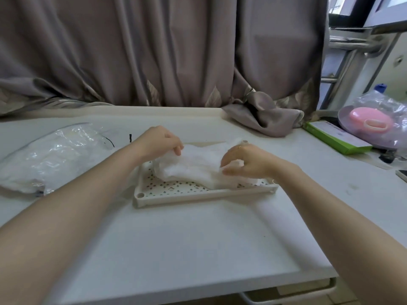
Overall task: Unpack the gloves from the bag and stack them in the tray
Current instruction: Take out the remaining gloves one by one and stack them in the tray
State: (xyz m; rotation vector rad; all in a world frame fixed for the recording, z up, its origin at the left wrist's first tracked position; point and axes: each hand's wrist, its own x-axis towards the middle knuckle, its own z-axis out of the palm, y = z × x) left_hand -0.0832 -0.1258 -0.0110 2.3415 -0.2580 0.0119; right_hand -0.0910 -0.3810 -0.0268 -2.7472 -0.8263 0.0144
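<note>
From the head view I see the soft white bundle of gloves stretched left to right over the cream perforated plastic tray at frame centre. My left hand pinches its left end, my right hand its right. The clear plastic bag lies at left.

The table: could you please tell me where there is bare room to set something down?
Bare table lies between the tray and the near edge. The left holds the plastic bag; the right is crowded with a green box and a bagged pink item.
</note>
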